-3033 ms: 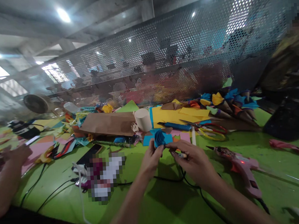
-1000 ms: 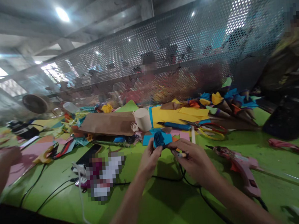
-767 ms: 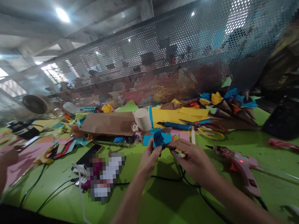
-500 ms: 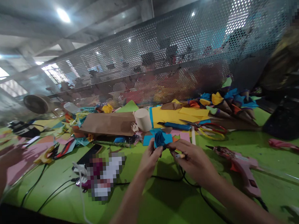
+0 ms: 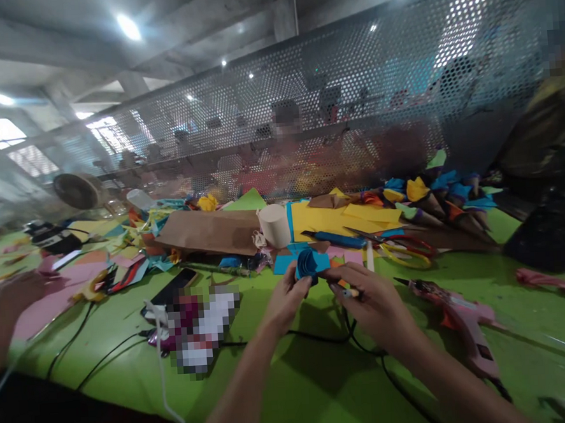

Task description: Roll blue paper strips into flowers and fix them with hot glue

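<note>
"What is the broadest thing there?"

"The green worktop (image 5: pixel 321 378), with a folded brown paper sheet (image 5: pixel 211 232) across its far side."

"And the containers?"

"Brown paper cones (image 5: pixel 426 206) lie at the far right, coloured paper petals at their mouths. A translucent cup (image 5: pixel 141 198) lies tilted at the far left, its inside hard to make out."

"Whose arm is at the left edge?"

"Another person's, cut off by the view; that person's hand (image 5: pixel 26 290) is blurred, and its grip cannot be told."

"And the wearer's hands?"

"The left hand (image 5: pixel 284 299) pinches a blue paper curl (image 5: pixel 307 263) above the worktop, thumb and fingers hiding its lower part. The right hand (image 5: pixel 372 296) closes round a small stick (image 5: pixel 350 293), mostly covered. Its fingertips are just beside the curl's right edge; whether they touch is unclear."
</note>
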### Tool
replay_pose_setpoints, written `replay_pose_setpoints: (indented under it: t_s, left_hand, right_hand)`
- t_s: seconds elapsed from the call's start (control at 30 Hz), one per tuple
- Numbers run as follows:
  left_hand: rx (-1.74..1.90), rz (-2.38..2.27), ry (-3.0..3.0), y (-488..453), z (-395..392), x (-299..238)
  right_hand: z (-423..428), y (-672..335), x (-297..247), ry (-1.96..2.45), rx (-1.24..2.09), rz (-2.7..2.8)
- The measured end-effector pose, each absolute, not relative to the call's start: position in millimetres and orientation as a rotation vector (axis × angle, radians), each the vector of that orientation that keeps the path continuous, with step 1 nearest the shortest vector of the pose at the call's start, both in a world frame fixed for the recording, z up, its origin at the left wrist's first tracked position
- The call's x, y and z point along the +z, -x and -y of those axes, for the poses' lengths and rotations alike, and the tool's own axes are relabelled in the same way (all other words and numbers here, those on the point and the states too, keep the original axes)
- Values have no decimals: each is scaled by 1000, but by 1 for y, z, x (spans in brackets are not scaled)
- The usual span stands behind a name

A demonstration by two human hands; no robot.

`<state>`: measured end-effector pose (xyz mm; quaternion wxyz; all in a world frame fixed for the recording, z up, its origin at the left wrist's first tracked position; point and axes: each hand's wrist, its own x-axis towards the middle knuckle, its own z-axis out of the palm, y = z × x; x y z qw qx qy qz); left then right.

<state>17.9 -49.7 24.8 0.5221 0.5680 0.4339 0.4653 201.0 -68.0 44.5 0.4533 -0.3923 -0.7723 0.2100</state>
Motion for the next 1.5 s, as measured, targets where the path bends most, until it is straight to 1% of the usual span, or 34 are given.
replay_pose_setpoints:
  t_s: [0.53, 0.77, 1.2, 1.37, 1.5]
  left_hand:
    - [1089, -1030, -1396, -14, 51, 26]
    - [1081, -1060, -1426, -11, 50, 26]
    - [1095, -1026, -1363, -11, 52, 35]
    - [1040, -922, -1385, -4, 56, 38]
    - [987, -842, -1383, 0, 59, 36]
  right_hand:
    - [70, -201, 47, 917, 504, 1959]
    - [72, -200, 49, 1011, 487, 1967]
    - [69, -206, 51, 992, 468, 1886]
    - [62, -214, 53, 1081, 354, 1942]
    - [51, -214, 41, 1058, 131, 2176]
